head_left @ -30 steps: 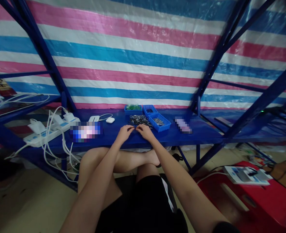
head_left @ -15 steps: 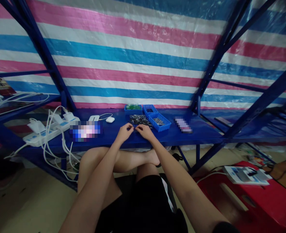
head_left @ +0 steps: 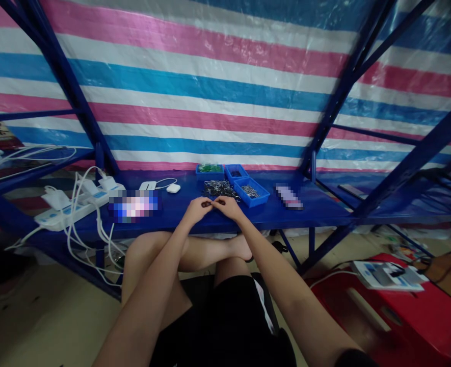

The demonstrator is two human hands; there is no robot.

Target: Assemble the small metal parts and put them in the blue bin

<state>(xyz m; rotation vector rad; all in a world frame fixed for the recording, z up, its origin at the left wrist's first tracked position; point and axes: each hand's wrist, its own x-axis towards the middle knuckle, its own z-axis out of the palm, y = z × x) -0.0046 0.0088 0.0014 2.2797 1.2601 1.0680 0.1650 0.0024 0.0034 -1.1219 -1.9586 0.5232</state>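
Observation:
Over the front part of the blue table (head_left: 179, 220), my left hand (head_left: 199, 210) and my right hand (head_left: 227, 206) meet fingertip to fingertip. The fingers of both are curled into a pinch, and whatever sits between them is too small to make out. Just behind the hands lies a loose pile of small black and silver pieces (head_left: 220, 188). To its right stands a blue bin (head_left: 256, 199) with thin silver pieces inside. Behind that is a second blue bin (head_left: 236, 173) holding dark bits. A third blue bin (head_left: 210, 176) contains green pieces.
A blurred-out lit screen (head_left: 134, 206) lies left of my hands, beside a white power strip (head_left: 80, 206) with tangled cables. A white earphone case (head_left: 174, 188) is further back. On the right is a phone (head_left: 288, 197). Blue metal posts (head_left: 313, 165) frame the table.
My two hands have come together; the small gap between their fingertips has closed. The bins, the pile and the other things on the table stay where they were.

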